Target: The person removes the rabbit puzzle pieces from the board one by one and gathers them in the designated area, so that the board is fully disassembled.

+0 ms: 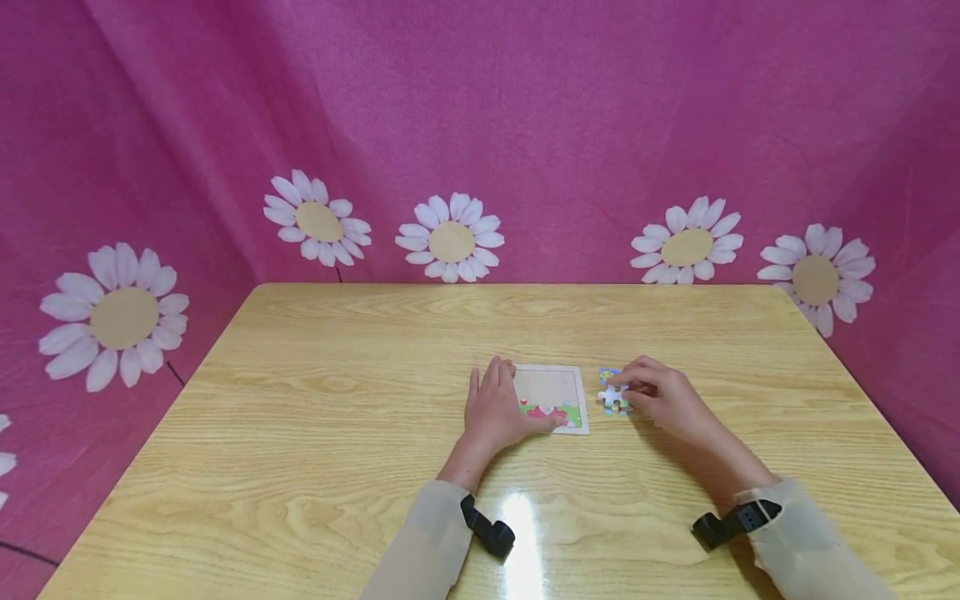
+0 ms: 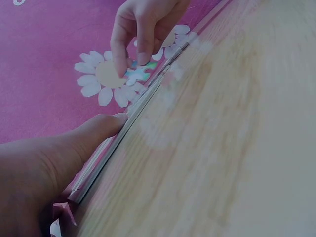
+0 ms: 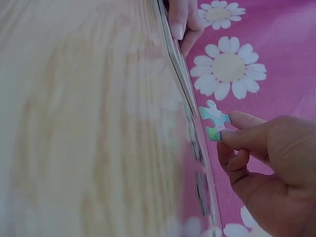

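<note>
A shallow puzzle tray [image 1: 583, 400] with a pale border lies on the table, its lower part filled with a pink, red and green picture. My left hand [image 1: 498, 412] holds it by the left side, thumb across the near edge and fingers at the far left corner. Just right of the tray, my right hand [image 1: 663, 396] pinches a pale blue jigsaw piece [image 3: 215, 121] with green at one corner between thumb and forefinger. The piece is clear of the table in the right wrist view. Under and behind it lie other jigsaw pieces [image 1: 608, 375], partly hidden.
The wooden table [image 1: 300, 433] extends on all sides of the tray. A pink cloth [image 1: 525, 125] with large white daisies hangs behind the table and at its sides. Black wrist cameras [image 1: 491, 533] are strapped over both sleeves.
</note>
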A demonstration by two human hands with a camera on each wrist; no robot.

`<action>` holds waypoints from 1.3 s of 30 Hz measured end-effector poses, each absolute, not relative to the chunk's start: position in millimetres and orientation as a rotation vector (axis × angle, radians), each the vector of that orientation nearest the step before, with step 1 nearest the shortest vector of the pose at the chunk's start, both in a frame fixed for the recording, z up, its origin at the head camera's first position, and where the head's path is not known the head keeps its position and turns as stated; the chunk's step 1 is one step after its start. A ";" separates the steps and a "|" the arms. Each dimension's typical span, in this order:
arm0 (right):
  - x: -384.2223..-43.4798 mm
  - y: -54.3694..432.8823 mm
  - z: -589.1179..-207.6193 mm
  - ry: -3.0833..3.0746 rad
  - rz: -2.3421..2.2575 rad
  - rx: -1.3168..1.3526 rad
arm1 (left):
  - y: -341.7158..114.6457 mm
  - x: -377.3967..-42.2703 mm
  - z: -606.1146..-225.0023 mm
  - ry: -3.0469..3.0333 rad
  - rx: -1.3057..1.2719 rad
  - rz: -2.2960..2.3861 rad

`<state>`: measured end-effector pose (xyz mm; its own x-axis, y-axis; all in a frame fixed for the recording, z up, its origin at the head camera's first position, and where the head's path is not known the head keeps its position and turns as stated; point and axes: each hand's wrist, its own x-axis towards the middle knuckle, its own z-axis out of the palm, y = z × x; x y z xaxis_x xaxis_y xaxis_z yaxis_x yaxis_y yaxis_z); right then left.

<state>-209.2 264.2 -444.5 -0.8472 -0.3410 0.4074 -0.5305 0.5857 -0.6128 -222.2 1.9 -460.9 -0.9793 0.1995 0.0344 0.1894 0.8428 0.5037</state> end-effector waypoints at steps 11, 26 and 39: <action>-201.9 291.6 -444.8 -2.597 1.015 0.672 | 2.5 -222.8 -461.4 2.996 0.308 0.806; -191.9 321.1 -444.6 -2.598 0.928 0.614 | 2.4 -222.6 -462.3 3.012 0.319 0.797; -185.3 339.1 -443.9 -2.641 0.894 0.552 | 2.2 -222.3 -461.4 3.003 0.315 0.811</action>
